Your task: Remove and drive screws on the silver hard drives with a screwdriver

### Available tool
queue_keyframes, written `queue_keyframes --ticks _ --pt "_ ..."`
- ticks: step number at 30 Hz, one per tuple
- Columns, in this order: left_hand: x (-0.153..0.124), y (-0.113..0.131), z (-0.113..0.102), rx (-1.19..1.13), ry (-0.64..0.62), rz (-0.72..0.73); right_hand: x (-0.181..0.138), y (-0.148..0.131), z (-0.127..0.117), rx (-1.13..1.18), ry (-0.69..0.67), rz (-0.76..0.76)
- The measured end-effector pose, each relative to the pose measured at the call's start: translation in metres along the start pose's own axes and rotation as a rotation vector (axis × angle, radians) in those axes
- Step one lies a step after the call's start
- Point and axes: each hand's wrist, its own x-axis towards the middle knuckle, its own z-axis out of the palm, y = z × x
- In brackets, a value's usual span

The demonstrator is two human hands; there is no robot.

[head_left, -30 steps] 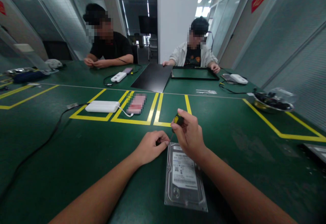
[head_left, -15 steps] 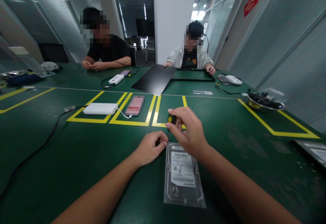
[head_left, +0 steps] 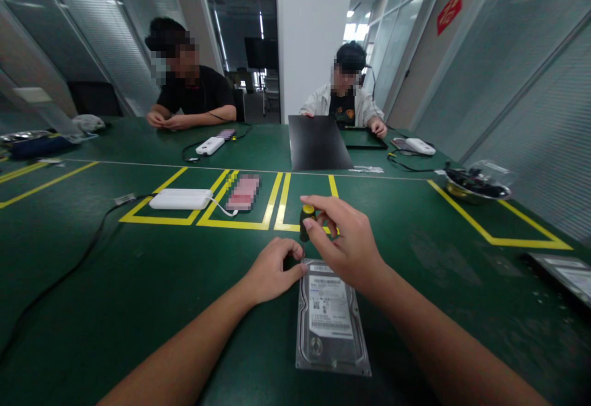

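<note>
A silver hard drive [head_left: 331, 318] lies flat on the green table [head_left: 138, 283] in front of me, label up. My right hand [head_left: 344, 239] pinches the black and yellow handle of a small screwdriver [head_left: 306, 219], which stands upright at the drive's far left corner. My left hand [head_left: 272, 270] is curled with its fingertips pressed at that same corner, beside the screwdriver's tip. Whether the left fingers hold anything small is hidden.
A white power bank [head_left: 181, 199] with a cable and a phone [head_left: 244, 191] lie in yellow-taped boxes ahead. Two people sit across the table; one holds up a black panel [head_left: 318, 142]. A metal bowl [head_left: 478, 185] stands at the right, another drive [head_left: 566, 270] at the right edge.
My right hand has turned the screwdriver more upright and shifted slightly left. The person opposite has swung the black panel from lying flat at the left to standing in front of them.
</note>
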Motion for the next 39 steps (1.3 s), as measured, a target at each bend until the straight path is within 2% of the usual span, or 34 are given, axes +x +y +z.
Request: queue_keyframes --ticks 4,16,19,39 --pt "-0.0006 0.0006 -0.0003 0.069 -0.012 -0.01 0.0009 -0.0048 -0.0006 -0.004 -0.021 0.03" --pt "-0.0005 0.0039 -0.0002 0.119 -0.02 -0.083 -0.0022 -0.0095 0.0019 0.0 0.05 0.057" --pt "-0.001 0.0049 -0.0005 0.131 -0.018 -0.079 -0.0012 -0.0087 0.003 -0.03 0.082 0.055" --pt "-0.0021 0.0018 0.0018 0.153 -0.031 -0.04 -0.0045 -0.0091 0.0045 -0.066 0.08 0.041"
